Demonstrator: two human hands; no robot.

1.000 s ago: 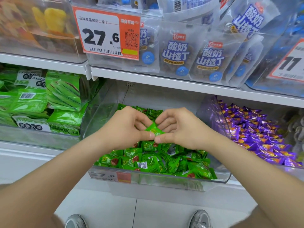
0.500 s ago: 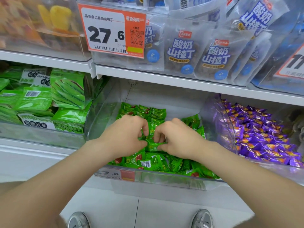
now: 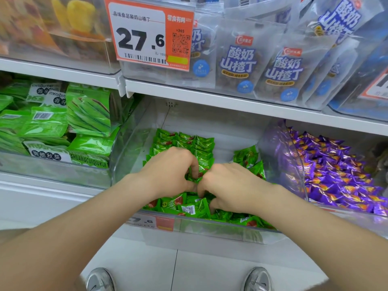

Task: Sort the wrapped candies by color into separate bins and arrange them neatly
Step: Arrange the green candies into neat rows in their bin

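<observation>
I am pinching one green candy [image 3: 199,170] between both hands over the centre of the middle bin [image 3: 134,148]. My left hand [image 3: 170,173] is curling round its left end and my right hand [image 3: 231,185] round its right, so its long axis is running side to side across the bin. The stacked row [image 3: 184,141] is lying just behind it, toward the bin's back left, nearer my left hand. The loose pile [image 3: 189,208] is filling the bin's front. Above the bin a price tag [image 3: 142,36] is reading 27.6, beside packets [image 3: 237,64] marked 酸奶山楂丁. Left of the bin, green packs [image 3: 88,143] are showing SHUANGCUIQIUKUI.
</observation>
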